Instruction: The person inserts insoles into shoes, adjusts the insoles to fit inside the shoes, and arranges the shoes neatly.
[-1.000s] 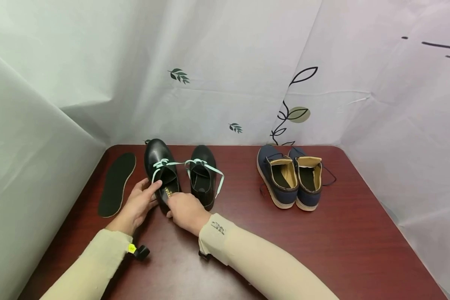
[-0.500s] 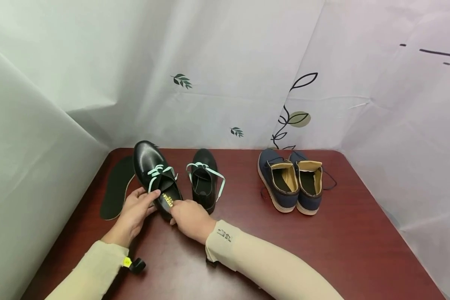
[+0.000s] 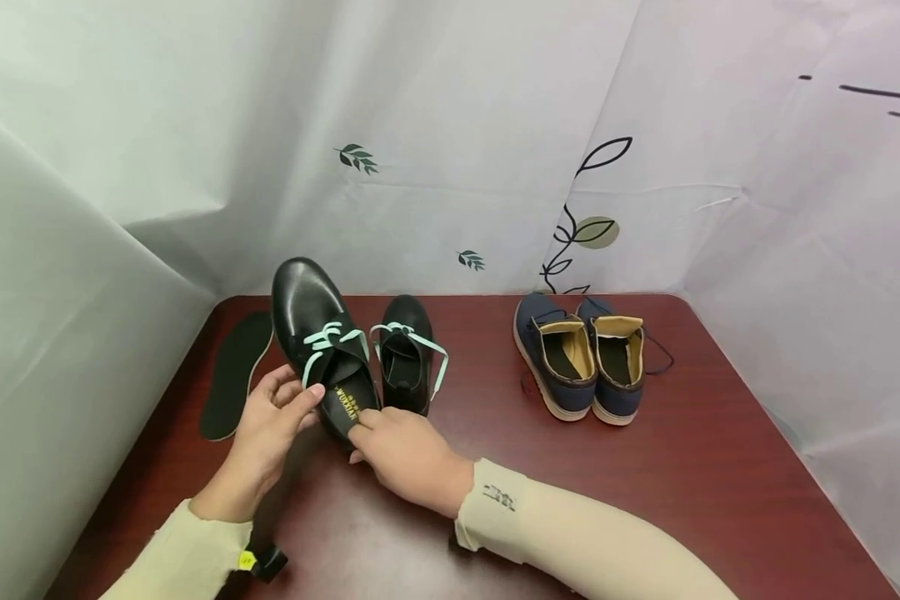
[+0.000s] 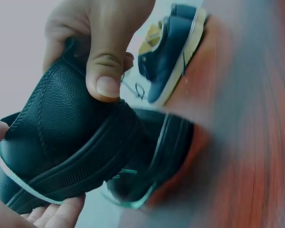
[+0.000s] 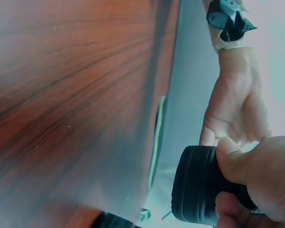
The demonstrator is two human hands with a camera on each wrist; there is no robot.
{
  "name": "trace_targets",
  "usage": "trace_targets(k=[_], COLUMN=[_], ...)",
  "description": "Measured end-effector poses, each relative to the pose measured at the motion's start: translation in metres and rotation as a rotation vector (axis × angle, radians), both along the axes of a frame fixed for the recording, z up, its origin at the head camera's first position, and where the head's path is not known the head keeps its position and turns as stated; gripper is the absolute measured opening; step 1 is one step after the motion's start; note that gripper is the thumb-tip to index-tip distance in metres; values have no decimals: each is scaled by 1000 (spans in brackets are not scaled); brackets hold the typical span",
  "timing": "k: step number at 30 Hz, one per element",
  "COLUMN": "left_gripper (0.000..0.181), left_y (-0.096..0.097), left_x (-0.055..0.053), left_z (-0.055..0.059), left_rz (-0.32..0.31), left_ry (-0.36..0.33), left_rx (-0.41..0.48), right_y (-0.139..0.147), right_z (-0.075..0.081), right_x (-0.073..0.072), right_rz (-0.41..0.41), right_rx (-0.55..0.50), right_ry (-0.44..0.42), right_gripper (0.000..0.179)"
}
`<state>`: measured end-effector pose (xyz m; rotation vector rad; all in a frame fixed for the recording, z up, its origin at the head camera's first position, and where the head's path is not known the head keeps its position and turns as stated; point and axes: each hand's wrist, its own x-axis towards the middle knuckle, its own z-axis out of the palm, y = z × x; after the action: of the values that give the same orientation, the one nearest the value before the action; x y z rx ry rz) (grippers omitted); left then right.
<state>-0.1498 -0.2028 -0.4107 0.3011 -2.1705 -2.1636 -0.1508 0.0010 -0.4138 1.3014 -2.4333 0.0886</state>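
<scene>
Two hands on one black shoe (image 3: 309, 312): left hand (image 3: 270, 425) had it from the left side, thumb at the collar rim, fingers under the sole; right hand (image 3: 405, 454) pinched the heel, fingers over the rim into the opening, thumb outside on the back. Both grips narrow, nothing else in either. Shoe was at the left of the table (image 3: 570, 500), lifted off the top, between the loose insole (image 3: 232, 379) on its left and the second black shoe (image 3: 405, 350) just to its right. Main risk, as I judged it: slip. Smooth leather, and my left thumb had only the rim, so if the right hand eased off first, the toe end could dip or roll left onto the loose insole. Second: swing the heel right and I'd knock the second shoe. Third: mint lace (image 3: 321, 336) hung slack down the left side by my left thumb; could snag under my fingers and pull the bow. Fourth: right fingers pressing in at the heel could fold the collar or ruck the printed footbed (image 3: 347, 404). Orientation: toe pointed far and a bit left, heel near and a bit right, so the long axis ran near-right to far-left, opening up, sole down. Couldn't tell exactly how much the toe was tilted.
</scene>
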Motion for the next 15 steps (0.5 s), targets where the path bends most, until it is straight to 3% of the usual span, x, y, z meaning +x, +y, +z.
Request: trace_targets(k=[4, 11, 15], left_gripper=[63, 56, 57], left_y=[12, 34, 48], left_x=[6, 13, 15], left_z=[8, 15, 17], left_rz=[-20, -100, -147], left_ry=[61, 195, 207], left_rx=[7, 51, 37], right_y=[15, 43, 60], right_z=[7, 17, 18], right_x=[8, 20, 28], right_rz=[21, 32, 51], right_rx=[-17, -55, -91], right_ry=[58, 75, 79], right_gripper=[21, 21, 21])
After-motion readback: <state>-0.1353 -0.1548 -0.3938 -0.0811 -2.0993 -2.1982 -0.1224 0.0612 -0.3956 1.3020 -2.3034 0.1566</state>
